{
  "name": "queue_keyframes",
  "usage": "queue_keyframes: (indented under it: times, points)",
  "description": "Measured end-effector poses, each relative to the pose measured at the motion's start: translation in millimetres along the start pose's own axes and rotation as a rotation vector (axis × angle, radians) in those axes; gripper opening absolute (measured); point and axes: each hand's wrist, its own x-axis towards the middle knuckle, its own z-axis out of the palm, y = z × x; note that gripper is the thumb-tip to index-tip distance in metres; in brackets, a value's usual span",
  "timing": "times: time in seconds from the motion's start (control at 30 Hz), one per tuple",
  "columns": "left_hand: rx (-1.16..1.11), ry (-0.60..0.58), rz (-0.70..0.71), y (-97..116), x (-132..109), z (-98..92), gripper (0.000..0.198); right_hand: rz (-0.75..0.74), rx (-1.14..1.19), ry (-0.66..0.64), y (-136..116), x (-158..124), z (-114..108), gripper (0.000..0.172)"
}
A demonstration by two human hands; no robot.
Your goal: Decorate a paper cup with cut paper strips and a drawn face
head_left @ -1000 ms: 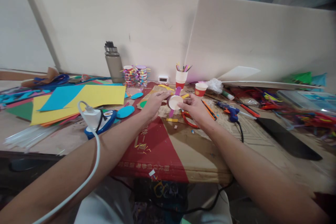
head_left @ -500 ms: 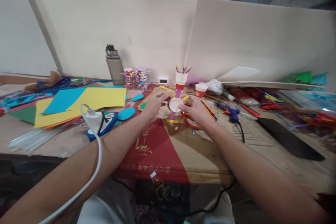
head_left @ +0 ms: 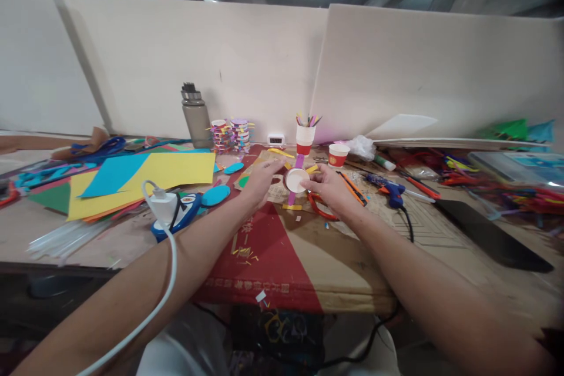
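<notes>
Both my hands meet at a small paper cup turned on its side, its white round bottom facing me, with purple and yellow paper strips stuck to it. My left hand grips the cup's left side with curled fingers. On the cup's right side my right hand pinches it. They hold it just above a flattened red and brown cardboard box on the table. Red-handled scissors lie under my right hand.
Yellow and blue paper sheets lie left, beside a white charger whose cable crosses my left arm. Behind stand a grey bottle, stacked decorated cups, a cup of strips and a red cup. A blue glue gun lies right.
My view has tilted slightly, so everything sits a little lower in the picture. Both hands stay on the cup with hardly any shift.
</notes>
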Motion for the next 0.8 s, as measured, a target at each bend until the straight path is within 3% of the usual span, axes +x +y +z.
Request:
queue_keyframes:
  times: [0.4,0.63,0.8]
  points:
    - [0.051,-0.006,-0.025,0.3,-0.5,-0.4,0.044,0.003,-0.012,-0.005,-1.6,-1.4,-0.2,0.043]
    - [-0.055,-0.052,-0.188,-0.3,4.9,-4.6,0.062,0.037,-0.011,0.018,-3.4,-0.7,-2.7,0.048]
    - [-0.142,-0.042,-0.149,0.6,3.3,-2.4,0.057,0.052,-0.005,0.037,-1.8,0.0,-4.0,0.050]
